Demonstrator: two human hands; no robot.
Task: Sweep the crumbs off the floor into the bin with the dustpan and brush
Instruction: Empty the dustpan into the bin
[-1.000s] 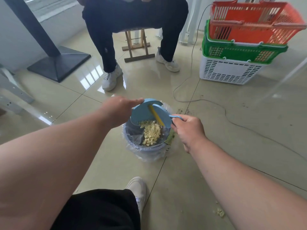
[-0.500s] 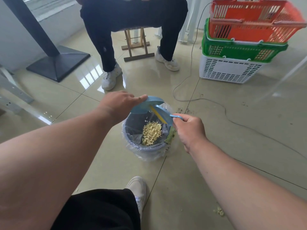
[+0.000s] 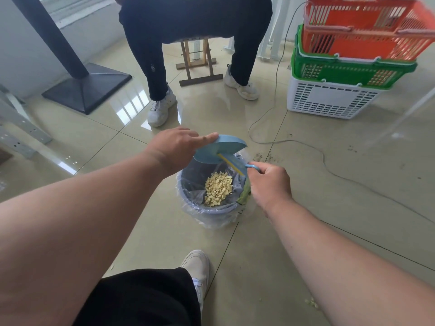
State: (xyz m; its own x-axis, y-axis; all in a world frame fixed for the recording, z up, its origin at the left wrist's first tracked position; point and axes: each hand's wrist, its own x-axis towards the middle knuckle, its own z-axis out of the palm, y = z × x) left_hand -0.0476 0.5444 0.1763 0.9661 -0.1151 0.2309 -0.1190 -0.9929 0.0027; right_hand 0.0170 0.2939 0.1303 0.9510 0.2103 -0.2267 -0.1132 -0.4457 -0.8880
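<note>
A small blue bin [image 3: 213, 211] lined with a clear bag stands on the tiled floor, with a pile of pale yellow crumbs [image 3: 219, 189] inside it. Over its far rim my left hand [image 3: 174, 148] holds the blue dustpan [image 3: 220, 149], fingers stretched along its top edge and thumb hidden. To the bin's right, my right hand [image 3: 268, 182] grips the thin blue handle of the brush [image 3: 235, 164], which has a yellow stripe and lies across the bin's mouth. A few crumbs [image 3: 312, 303] lie on the floor near my right forearm.
A seated person's legs and white shoes [image 3: 162, 107] are just beyond the bin, on a wooden stool [image 3: 197, 67]. Stacked baskets [image 3: 329, 97] stand at the back right. A grey cable [image 3: 306, 147] runs across the floor. A black table base [image 3: 87, 88] is at the left. My own shoe [image 3: 196, 267] is near.
The dustpan has swung up from steeply tipped into the bin to nearly level above its far rim. The crumbs that were sliding off it now lie in the bin.
</note>
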